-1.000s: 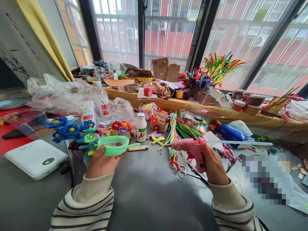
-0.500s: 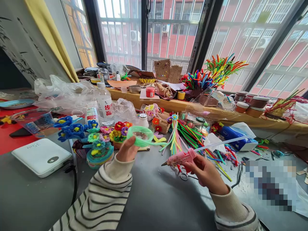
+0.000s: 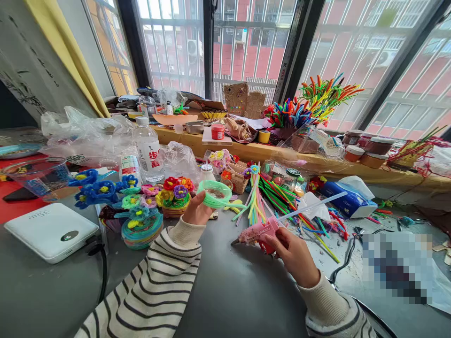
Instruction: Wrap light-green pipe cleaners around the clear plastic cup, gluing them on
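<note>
My left hand (image 3: 198, 212) is closed around a light green coil of pipe cleaner (image 3: 215, 194), holding it up above the grey table (image 3: 225, 291), its loose end trailing right. My right hand (image 3: 289, 251) grips a pink hot glue gun (image 3: 259, 231) with its nozzle tilted down to the left, close over the table, and a clear glue stick (image 3: 310, 206) jutting out behind. The nozzle is below and right of the coil, apart from it. Both sleeves are cream with dark stripes.
Pipe-cleaner flowers (image 3: 141, 202) on coiled bases stand left of the coil. Loose pipe cleaners (image 3: 271, 192), a water bottle (image 3: 148, 150), a white device (image 3: 49, 230), a blue tissue pack (image 3: 343, 199) and a cluttered wooden ledge (image 3: 317, 164) surround the work spot.
My left hand carried the green coil rightward and farther away. My right hand lowered the glue gun and tipped its nozzle down toward the table.
</note>
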Demonstrator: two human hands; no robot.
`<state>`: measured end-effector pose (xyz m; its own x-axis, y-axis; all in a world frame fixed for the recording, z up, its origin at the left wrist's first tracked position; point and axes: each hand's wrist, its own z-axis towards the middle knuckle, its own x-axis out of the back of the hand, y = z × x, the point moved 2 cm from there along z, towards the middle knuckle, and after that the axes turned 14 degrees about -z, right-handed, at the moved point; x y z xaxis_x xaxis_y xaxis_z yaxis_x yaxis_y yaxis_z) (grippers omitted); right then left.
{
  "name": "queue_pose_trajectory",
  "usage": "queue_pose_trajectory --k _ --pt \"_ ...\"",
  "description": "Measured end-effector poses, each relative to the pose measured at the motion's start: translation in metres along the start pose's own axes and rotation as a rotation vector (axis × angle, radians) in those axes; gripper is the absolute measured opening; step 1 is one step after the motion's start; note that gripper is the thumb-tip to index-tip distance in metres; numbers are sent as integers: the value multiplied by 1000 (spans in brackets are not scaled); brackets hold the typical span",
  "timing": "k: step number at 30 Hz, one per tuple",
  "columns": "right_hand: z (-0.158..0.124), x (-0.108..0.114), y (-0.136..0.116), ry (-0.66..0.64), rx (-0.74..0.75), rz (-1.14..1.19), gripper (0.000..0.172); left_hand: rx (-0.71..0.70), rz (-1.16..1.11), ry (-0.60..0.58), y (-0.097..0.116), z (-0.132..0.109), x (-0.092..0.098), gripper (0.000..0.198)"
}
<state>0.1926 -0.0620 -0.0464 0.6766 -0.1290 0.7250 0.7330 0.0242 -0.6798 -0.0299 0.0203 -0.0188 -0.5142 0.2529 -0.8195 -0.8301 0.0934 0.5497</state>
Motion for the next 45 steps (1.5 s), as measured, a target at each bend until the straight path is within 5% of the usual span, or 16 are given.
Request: queue_pose_trajectory --k 13,22,30,39,45 --pt "0 2 -3 -81 -23 -40 37 -17 -25 11 -2 4 2 38" --pt "-1 10 1 -285 -137 282 40 33 -151 79 4 1 -1 38" --pt "0 28 2 -213 -290 601 40 121 -190 115 1 1 -5 35" --pt "1 39 7 -91 -358 808 40 231 -187 154 -21 22 -36 20" --pt "-1 48 10 -101 -407 922 35 217 -117 218 -21 22 -28 18"
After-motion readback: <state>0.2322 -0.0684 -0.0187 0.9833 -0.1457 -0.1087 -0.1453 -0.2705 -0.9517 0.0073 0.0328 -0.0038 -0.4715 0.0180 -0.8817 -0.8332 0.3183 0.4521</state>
